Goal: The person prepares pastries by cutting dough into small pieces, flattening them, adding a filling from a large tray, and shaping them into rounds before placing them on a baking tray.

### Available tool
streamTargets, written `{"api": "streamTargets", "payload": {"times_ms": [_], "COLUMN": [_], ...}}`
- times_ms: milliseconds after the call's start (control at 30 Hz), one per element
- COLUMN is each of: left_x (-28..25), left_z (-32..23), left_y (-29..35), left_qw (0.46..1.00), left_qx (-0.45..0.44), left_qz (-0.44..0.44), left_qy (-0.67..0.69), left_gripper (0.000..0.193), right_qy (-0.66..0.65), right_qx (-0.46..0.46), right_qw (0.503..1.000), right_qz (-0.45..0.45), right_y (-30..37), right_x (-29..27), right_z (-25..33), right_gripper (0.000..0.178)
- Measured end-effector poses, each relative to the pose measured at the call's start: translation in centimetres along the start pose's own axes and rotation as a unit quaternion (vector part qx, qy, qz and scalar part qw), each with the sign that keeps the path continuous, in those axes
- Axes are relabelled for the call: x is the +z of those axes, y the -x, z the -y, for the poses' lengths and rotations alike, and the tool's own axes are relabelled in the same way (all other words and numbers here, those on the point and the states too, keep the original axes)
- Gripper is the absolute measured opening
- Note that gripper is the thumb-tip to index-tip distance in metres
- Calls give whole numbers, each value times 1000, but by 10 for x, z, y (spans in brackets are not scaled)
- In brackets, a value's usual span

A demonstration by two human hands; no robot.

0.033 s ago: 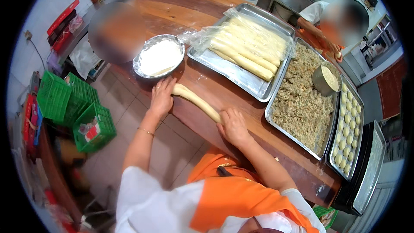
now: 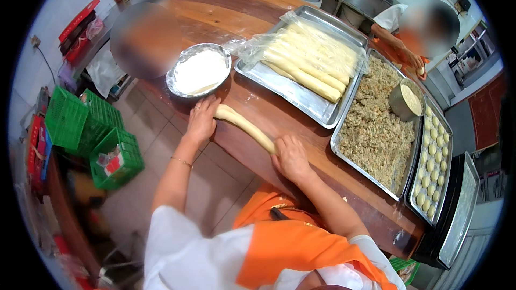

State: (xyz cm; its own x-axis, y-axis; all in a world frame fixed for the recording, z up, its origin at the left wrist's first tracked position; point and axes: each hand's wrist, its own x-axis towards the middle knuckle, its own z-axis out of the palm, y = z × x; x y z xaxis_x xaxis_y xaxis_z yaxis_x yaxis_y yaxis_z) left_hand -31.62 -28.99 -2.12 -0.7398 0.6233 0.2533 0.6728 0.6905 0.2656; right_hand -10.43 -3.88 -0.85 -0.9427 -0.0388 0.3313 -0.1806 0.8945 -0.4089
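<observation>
A pale dough rope (image 2: 245, 125) lies slantwise along the near edge of the wooden table. My left hand (image 2: 202, 120) is closed over its far left end, just below a metal bowl (image 2: 200, 70) of white flour. At its near right end, my right hand (image 2: 291, 156) has its fingers curled round the dough. Beyond them a metal tray (image 2: 290, 92) carries several thick dough ropes (image 2: 309, 78), partly under clear plastic film.
To the right stands a tray of crumbly brown-green filling (image 2: 376, 123) holding a metal cup (image 2: 406, 100). Beside it, another tray bears small dough pieces (image 2: 431, 161). Green crates (image 2: 116, 158) sit on the floor at left. A co-worker's hand (image 2: 414, 63) shows at far right.
</observation>
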Motion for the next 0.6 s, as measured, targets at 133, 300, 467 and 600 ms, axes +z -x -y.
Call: {"api": "streamTargets", "payload": {"times_ms": [133, 300, 467, 600], "left_x": [3, -17, 8, 5], "left_z": [21, -43, -87, -89], "left_y": [-11, 2, 19, 20], "left_qw": [997, 977, 967, 949], "left_qx": [45, 109, 114, 110], "left_qz": [-34, -71, 96, 157], "left_qy": [50, 169, 208, 252], "left_gripper": [27, 30, 67, 84], "right_qy": [-70, -26, 34, 35], "right_qx": [152, 173, 291, 249], "right_qw": [979, 978, 934, 955], "right_qz": [115, 116, 205, 158], "right_y": [-14, 21, 129, 160], "right_x": [-30, -124, -153, -146], "right_z": [16, 31, -1, 1], "right_gripper": [30, 25, 27, 31]}}
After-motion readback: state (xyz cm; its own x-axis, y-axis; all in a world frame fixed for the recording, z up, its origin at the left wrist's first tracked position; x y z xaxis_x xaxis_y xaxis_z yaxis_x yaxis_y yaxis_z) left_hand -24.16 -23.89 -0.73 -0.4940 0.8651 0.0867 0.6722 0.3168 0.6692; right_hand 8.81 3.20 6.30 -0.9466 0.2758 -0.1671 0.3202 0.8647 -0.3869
